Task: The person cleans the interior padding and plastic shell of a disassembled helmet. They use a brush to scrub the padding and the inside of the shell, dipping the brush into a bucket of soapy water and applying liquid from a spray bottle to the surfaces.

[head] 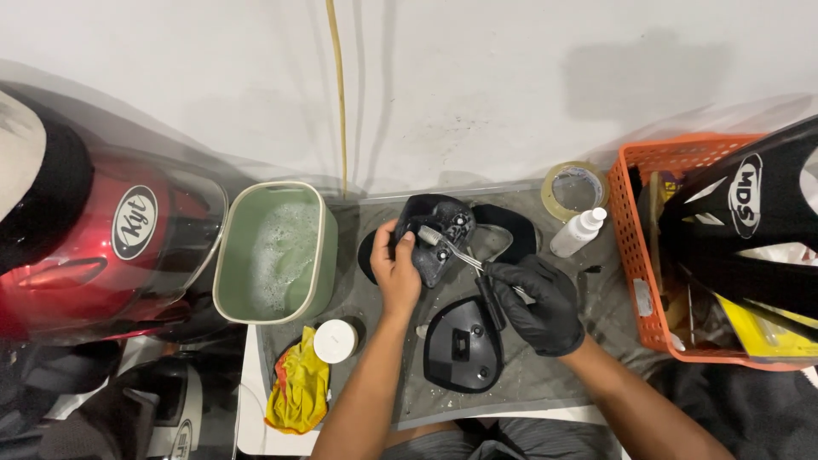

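On the grey mat (545, 375), bare left hand (397, 266) grips a glossy black part (443, 234); gloved right hand (538, 300) grips a toothbrush (452, 249).

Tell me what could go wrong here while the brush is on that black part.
Scrubbing could flick grime or drip from the toothbrush onto the bare left hand holding the black part. An elbow swing might tip the green soapy tub or the small spray bottle nearby.

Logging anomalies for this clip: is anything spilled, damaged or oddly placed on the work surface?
Nothing looks spilled or broken. One oddity: only the right hand, holding the toothbrush, wears a black glove; the left hand gripping the black plastic part is bare. The green tub holds its suds.
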